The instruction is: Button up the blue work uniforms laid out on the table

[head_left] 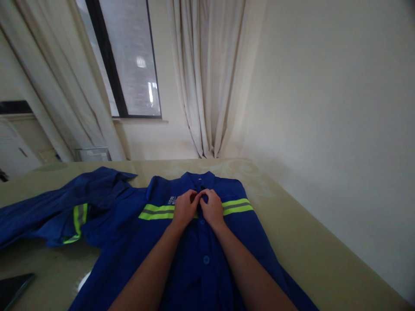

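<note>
The blue shirt (pixel 126 246) is made of cloth, dull and not shiny, with soft creases. Its yellow-green stripes (pixel 157 214) look smooth and flat, with a dull grey band in the middle. The round blue buttons (pixel 206 259) look like smooth plastic. The table top (pixel 292 229) looks smooth, with a faint pale pattern and a little shine. The curtain (pixel 212 77) is soft, dull cloth in folds. The window pane (pixel 132 56) is shiny glass. The wall (pixel 324 108) looks smooth and matt.
</note>
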The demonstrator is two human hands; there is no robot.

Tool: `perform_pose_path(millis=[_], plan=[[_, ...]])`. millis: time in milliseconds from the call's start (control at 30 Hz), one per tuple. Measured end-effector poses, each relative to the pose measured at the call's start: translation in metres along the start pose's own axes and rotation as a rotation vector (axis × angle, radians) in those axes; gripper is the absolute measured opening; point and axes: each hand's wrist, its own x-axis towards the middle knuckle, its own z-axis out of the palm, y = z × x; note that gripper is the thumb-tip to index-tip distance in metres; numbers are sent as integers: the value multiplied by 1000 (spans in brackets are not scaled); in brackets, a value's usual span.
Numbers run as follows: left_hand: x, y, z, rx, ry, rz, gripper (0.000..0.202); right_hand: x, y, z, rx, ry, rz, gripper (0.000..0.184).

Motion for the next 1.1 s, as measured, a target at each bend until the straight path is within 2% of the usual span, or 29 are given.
perform_pose_path(millis=[367, 833, 967, 1100], plan=[[1, -1, -2, -152, -6, -15, 7, 0, 1, 1, 37, 49, 49, 11], [2, -2, -4, -143, 72, -116, 3, -3, -6, -1, 12, 18, -4, 13], [3, -3, -4, -143, 64, -104, 5, -3, -6, 0, 27, 25, -12, 11], [2, 0, -3, -118, 42, -53, 8, -2, 0, 3, 87, 42, 48, 10]])
